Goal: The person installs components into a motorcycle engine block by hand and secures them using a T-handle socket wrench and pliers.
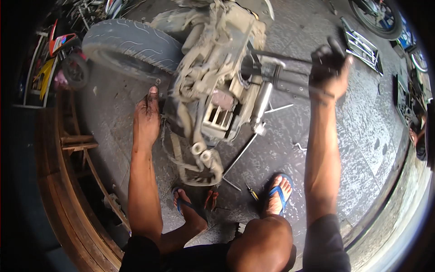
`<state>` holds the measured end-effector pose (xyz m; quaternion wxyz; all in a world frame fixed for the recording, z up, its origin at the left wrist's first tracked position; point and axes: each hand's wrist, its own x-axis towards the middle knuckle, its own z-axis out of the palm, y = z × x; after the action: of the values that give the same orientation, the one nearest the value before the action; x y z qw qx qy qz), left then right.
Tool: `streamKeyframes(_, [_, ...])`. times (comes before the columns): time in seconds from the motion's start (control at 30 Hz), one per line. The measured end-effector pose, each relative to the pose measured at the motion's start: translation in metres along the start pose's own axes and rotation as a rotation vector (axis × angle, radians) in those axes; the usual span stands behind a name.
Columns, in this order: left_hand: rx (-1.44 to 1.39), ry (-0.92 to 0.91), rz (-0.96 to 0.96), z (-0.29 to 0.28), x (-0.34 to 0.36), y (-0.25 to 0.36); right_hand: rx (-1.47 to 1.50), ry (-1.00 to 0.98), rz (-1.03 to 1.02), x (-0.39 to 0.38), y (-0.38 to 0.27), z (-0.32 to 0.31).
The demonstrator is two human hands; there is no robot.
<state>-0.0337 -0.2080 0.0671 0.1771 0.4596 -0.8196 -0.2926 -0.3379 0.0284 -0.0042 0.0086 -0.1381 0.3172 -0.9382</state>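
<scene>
A mud-caked motorbike body fills the upper middle, its wheel with a black tyre at its left. My left hand has its blackened fingers closed, with a small ring-shaped metal part at the thumb tip. To the right of the body, my right hand is raised and smeared by motion. Its fingers look blackened. Dark metal bars stretch from the body to this hand; whether it grips them is unclear. Below the bars sits a silver cylinder on the body.
A long-handled metal wrench lies below the body. Orange-handled pliers and a yellow screwdriver are near my feet. A wooden bench curves along the left. At upper right are a metal frame and another wheel.
</scene>
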Motion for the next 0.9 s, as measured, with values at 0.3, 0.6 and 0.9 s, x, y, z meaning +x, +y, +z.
streamKeyframes(0.3, [-0.028,0.0,0.073,0.078,-0.003,0.074,-0.034,0.018,0.423,0.163,0.022,-0.039])
streamKeyframes(0.6, [-0.135,-0.013,0.084,0.082,-0.001,0.082,-2.027,-0.802,0.145,-0.073,0.089,-0.145])
streamKeyframes(0.9, [-0.107,-0.206,-0.464,0.127,-0.142,-0.106,-2.055,-1.22,0.101,-0.112,0.09,-0.162])
